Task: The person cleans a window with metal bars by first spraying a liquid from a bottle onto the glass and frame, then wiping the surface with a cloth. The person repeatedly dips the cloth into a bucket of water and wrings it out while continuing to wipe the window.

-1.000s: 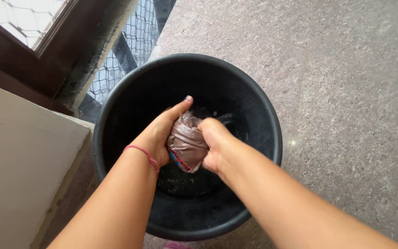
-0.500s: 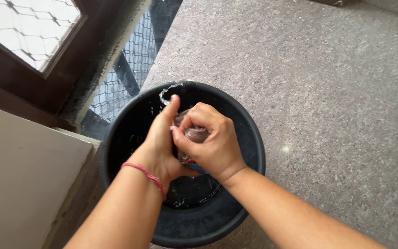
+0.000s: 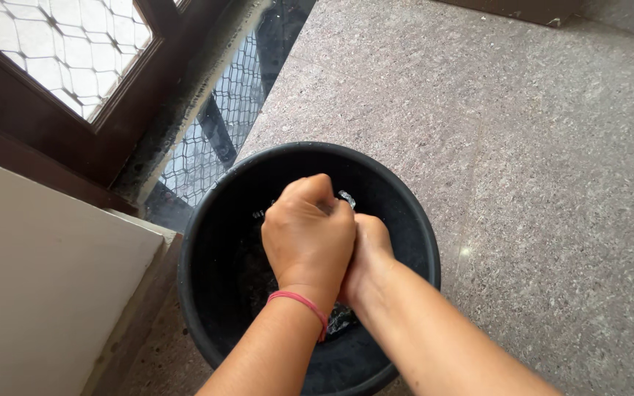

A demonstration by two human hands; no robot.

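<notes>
A black round bucket (image 3: 218,235) stands on the stone floor with a little water in its bottom. Both my hands are clenched together over its middle. My left hand (image 3: 308,235), with a red thread around the wrist, lies on top as a fist. My right hand (image 3: 370,248) presses against it from the right, partly underneath. The wet brownish cloth they squeeze is almost wholly hidden between them; only a small wet glint (image 3: 345,198) shows above the knuckles.
A speckled grey-brown stone floor (image 3: 522,147) spreads to the right and back. A white wall block (image 3: 38,286) stands close on the left. Behind it are a dark wooden window frame (image 3: 75,139) with wire mesh (image 3: 53,51) and a meshed gap (image 3: 214,139).
My hands have twisted around the cloth: the left hand rolled over the top, the right went beneath, and the cloth that showed between them is now covered. The view shifted slightly.
</notes>
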